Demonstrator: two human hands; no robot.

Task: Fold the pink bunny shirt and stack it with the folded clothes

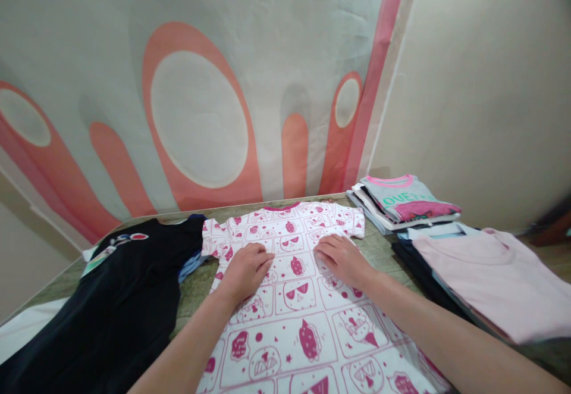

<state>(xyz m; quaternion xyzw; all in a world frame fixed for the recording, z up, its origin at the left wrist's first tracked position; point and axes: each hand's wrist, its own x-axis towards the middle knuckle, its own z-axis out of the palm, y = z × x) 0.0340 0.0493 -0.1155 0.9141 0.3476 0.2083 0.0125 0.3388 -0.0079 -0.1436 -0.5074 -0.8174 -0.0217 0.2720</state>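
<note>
A white short-sleeved T-shirt (297, 299) with magenta cartoon prints is spread out before me, its dark pink collar at the far end. My left hand (248, 268) rests on the left part of its chest, palm down, fingers lightly bent. On the right part of the chest lies my right hand (341, 257), also palm down, the fingers extended over the cloth. Neither hand grips the fabric. Both forearms reach across the lower part of the shirt, and its bottom hem is out of the picture.
Black shirts (129, 305) lie loosely at the left, with blue and white cloth beneath. Far right stands a folded stack topped by a grey shirt with pink collar (404, 197). Nearer is another stack under a pale pink shirt (495, 275). A patterned wall (267, 55) borders the wooden surface (196, 287).
</note>
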